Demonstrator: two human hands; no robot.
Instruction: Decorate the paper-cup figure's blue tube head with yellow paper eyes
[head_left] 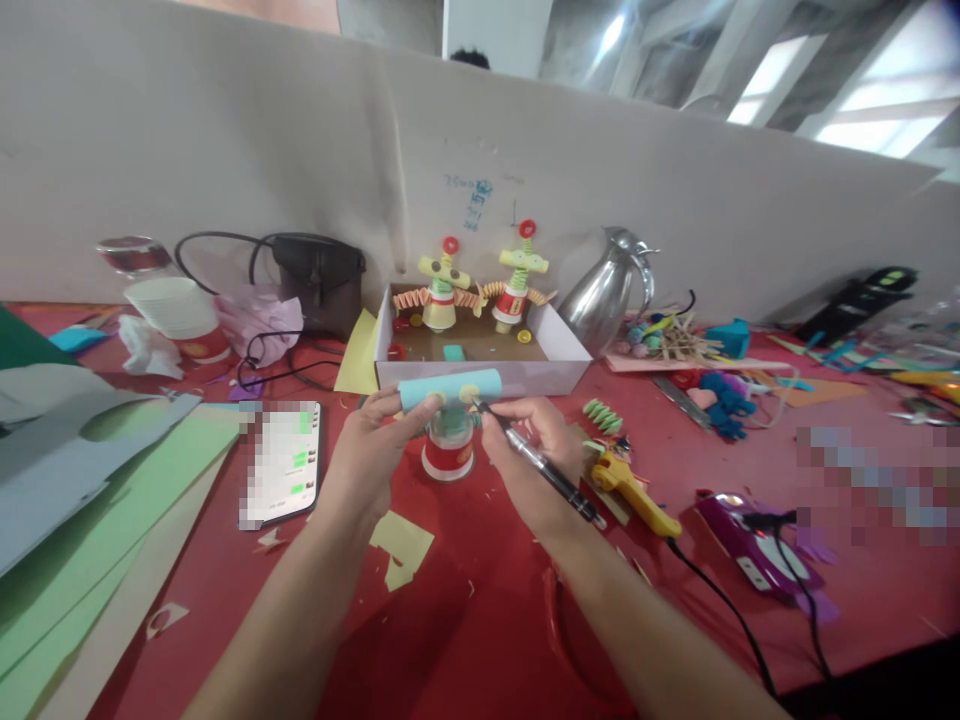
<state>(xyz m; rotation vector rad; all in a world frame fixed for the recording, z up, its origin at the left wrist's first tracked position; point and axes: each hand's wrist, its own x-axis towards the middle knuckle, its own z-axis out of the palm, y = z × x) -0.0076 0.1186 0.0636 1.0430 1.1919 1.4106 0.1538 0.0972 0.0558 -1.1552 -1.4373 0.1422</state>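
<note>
My left hand [375, 440] grips the left part of a light blue paper tube [450, 388], its thumb on the near side. The tube sits crosswise above a paper-cup figure with a red cup body [448, 458]. Two small yellow paper discs are on the tube, the right one [470, 393] in plain sight. In my right hand [536, 450] is a black and silver pen [547, 468], its tip touching or very near that right disc. Behind the tube stands a shallow white box [480, 376] holding two finished-looking figures [441, 285] with yellow tube heads.
A phone [281, 465] and coloured paper sheets [142, 540] lie on the left. Rightward are a yellow glue gun [634, 490], its cord, and a purple power strip [754, 550]. A steel jug [611, 290], black bag [319, 280] and craft scraps line the wall.
</note>
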